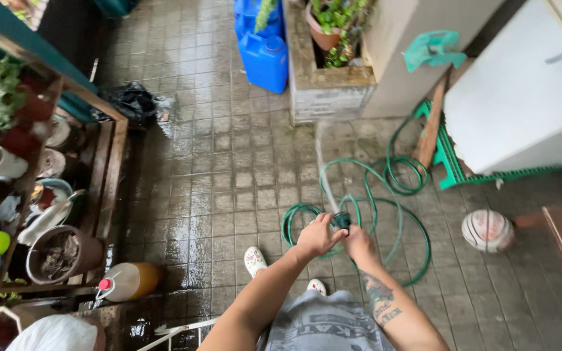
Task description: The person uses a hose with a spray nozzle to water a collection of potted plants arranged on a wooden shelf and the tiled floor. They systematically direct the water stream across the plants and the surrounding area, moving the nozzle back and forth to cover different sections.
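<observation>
My left hand (319, 235) and my right hand (360, 245) both grip the dark nozzle (341, 220) at the end of a green garden hose (395, 214). A thin stream of water (323, 166) leaves the nozzle and runs up towards the concrete planter (323, 84). The rest of the hose lies in loose coils on the wet tiled floor in front of me. My feet in white shoes (254, 260) stand just below my hands.
Blue jerrycans (265, 62) stand at the back beside the concrete planter. A wooden rack with potted plants (60, 253) lines the left. A yellowish bottle (128, 281) lies near it. A ball (487, 231), a green crate (450, 162) and a white cabinet (521, 97) are on the right.
</observation>
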